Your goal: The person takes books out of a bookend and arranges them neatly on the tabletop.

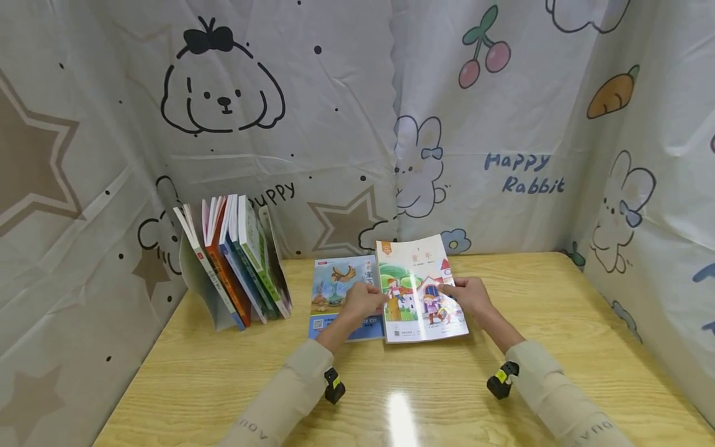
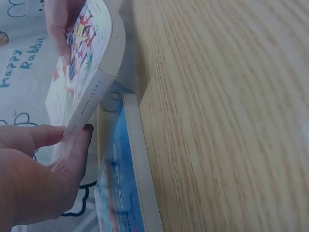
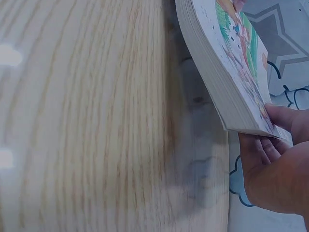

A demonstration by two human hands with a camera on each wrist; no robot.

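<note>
Both hands hold a thick white-covered book [image 1: 416, 298] with a colourful picture of children and a house. Thumb on top and fingers beneath, my left hand [image 1: 363, 302] pinches its spine edge; the left wrist view shows this spine [image 2: 89, 99] raised above the table. At the opposite edge my right hand [image 1: 472, 294] grips it the same way, thumb on the cover and fingers under the pages [image 3: 212, 72]. The book bends slightly between them. A blue book [image 1: 335, 279] lies flat on the table, partly covered by the left hand and the held book.
Several books [image 1: 240, 261] lean upright in a pale bookend holder [image 1: 203, 298] at the table's left. The wooden table [image 1: 447, 397] extends to a patterned cloth [image 1: 346, 93] behind and at both sides. Each wrist wears a small black camera [image 1: 334, 386].
</note>
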